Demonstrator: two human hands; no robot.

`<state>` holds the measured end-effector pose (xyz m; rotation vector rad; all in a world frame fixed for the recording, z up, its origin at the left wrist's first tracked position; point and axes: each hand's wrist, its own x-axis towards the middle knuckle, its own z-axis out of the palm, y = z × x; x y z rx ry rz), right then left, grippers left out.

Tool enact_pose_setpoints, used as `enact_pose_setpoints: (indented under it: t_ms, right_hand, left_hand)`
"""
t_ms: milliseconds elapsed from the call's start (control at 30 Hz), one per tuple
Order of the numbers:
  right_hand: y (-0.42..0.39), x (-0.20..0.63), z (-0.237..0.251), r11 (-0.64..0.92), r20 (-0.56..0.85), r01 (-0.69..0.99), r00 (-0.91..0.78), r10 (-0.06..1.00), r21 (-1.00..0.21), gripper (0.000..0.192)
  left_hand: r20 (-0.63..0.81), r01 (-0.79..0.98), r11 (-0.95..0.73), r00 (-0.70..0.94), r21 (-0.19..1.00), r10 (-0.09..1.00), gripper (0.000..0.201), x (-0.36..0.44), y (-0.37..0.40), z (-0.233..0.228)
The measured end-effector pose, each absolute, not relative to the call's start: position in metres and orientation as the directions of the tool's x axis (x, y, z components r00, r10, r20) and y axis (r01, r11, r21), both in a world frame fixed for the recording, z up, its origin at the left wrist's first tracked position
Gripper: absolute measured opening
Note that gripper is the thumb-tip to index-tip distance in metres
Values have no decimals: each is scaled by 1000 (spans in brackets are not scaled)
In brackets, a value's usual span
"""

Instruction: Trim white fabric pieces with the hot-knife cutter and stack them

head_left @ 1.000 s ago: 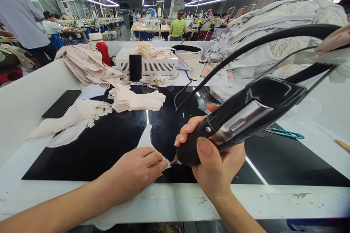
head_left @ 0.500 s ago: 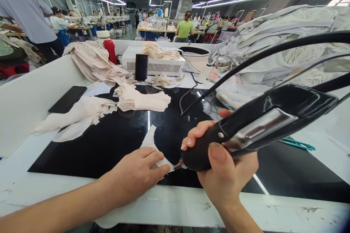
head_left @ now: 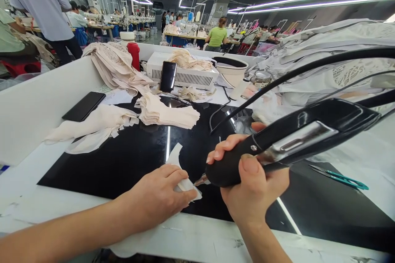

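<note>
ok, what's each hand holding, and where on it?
Right hand: black corded tool, gripped near its tip end. Left hand: pressing flat on the small fabric piece, not gripping.

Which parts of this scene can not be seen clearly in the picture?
- Head view: the tool's metal tip is too small to identify.
- The fabric piece is partly covered by the left hand.
- The black tool runs off the right edge; the right hand hides its underside.
- The scissors blades are blurred.

A stack of beige fabric pieces [head_left: 168,111] lies near a black phone [head_left: 83,106], with teal scissors [head_left: 342,177] far right.
</note>
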<state>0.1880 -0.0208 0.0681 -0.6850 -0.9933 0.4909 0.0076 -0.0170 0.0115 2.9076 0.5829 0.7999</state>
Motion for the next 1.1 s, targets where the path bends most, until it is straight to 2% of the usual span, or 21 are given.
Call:
enact_pose_setpoints:
  t_ms: [300, 633, 867, 1100]
  right_hand:
    - [-18, 186, 72, 684, 581, -82, 460, 671, -725, 40]
    - [-12, 180, 69, 657, 547, -113, 462, 699, -745, 44]
    - [-14, 181, 68, 664, 556, -112, 456, 695, -739, 45]
    - [-14, 181, 67, 660, 568, -70, 448, 691, -748, 44]
  left_hand:
    - [502, 333, -928, 782, 164, 369, 20, 8, -16, 6]
    - [519, 329, -929, 772, 168, 367, 19, 8, -18, 6]
    - [467, 326, -924, 797, 201, 383, 29, 0, -15, 7]
    - [406, 322, -932, 838, 169, 364, 24, -12, 4, 9]
